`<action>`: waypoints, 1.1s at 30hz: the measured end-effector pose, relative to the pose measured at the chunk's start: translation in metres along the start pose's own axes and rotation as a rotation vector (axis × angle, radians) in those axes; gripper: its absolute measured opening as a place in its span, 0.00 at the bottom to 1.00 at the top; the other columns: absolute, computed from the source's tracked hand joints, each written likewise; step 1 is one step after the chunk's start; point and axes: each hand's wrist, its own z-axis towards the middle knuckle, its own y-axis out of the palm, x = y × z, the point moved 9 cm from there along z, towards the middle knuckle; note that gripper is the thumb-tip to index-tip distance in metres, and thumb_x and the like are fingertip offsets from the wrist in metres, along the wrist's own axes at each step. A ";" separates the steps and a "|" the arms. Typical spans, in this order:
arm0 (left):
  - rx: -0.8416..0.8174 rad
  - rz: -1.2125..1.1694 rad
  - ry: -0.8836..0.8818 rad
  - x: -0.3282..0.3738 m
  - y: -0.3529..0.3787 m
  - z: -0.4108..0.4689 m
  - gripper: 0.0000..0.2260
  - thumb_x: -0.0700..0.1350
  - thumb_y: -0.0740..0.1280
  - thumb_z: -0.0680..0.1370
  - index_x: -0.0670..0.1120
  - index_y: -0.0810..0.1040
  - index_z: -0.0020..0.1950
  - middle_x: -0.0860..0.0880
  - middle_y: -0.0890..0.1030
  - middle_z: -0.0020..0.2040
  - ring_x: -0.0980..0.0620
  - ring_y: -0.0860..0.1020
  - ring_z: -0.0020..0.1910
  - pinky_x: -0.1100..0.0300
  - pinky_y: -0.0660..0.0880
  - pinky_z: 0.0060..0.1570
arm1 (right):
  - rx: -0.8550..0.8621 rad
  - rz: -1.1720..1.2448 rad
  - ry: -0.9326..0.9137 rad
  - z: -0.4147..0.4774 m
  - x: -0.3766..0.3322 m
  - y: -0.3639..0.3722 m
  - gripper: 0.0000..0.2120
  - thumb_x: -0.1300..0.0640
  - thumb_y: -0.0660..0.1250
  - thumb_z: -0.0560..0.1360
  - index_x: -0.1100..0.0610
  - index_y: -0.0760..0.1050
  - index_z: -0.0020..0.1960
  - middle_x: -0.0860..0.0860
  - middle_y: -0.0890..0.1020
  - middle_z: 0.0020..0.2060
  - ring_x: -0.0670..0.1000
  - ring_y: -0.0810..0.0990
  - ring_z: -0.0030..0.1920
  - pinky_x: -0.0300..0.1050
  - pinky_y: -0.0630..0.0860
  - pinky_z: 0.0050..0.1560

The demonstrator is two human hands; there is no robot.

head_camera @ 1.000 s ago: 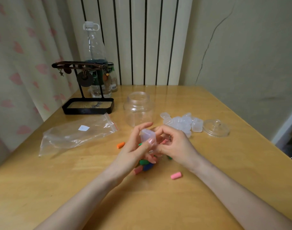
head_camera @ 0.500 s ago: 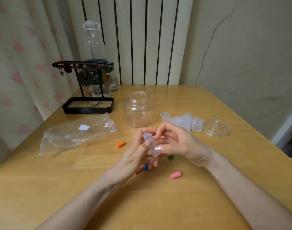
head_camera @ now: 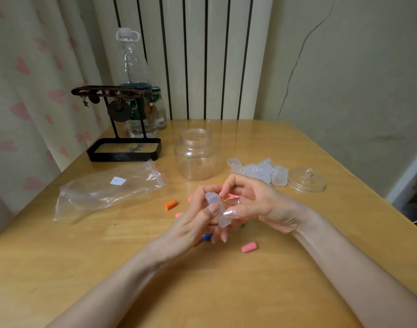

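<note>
My left hand [head_camera: 193, 223] and my right hand [head_camera: 259, 204] meet above the middle of the wooden table [head_camera: 226, 292]. Between them is a small clear plastic case [head_camera: 218, 209], tilted. My left thumb and fingers grip it; my right thumb presses its lower end. My right index finger and other fingertips pinch a pink earplug [head_camera: 233, 196] beside the case's top. Loose foam earplugs lie around: an orange one [head_camera: 171, 204], a pink one [head_camera: 249, 247], a blue one [head_camera: 207, 236] half hidden under my left hand.
An open clear jar [head_camera: 196, 153] stands behind the hands, its glass lid [head_camera: 307, 179] to the right. A heap of small clear cases [head_camera: 262, 170] lies between them. A zip bag [head_camera: 112, 188] lies left. A black jewellery stand [head_camera: 122, 129] and bottles sit back left.
Both hands have lifted off the earplug pile with the case. The case has tipped from upright to slanting, and my right fingers now hold a pink earplug at its top.
</note>
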 end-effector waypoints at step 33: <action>0.096 -0.091 -0.033 -0.007 -0.005 0.003 0.16 0.49 0.58 0.77 0.47 0.66 0.63 0.48 0.79 0.35 0.50 0.75 0.32 0.59 0.67 0.34 | 0.140 -0.009 -0.024 0.003 -0.003 0.008 0.12 0.64 0.68 0.68 0.59 0.66 0.45 0.59 0.78 0.48 0.59 0.80 0.35 0.45 0.78 0.31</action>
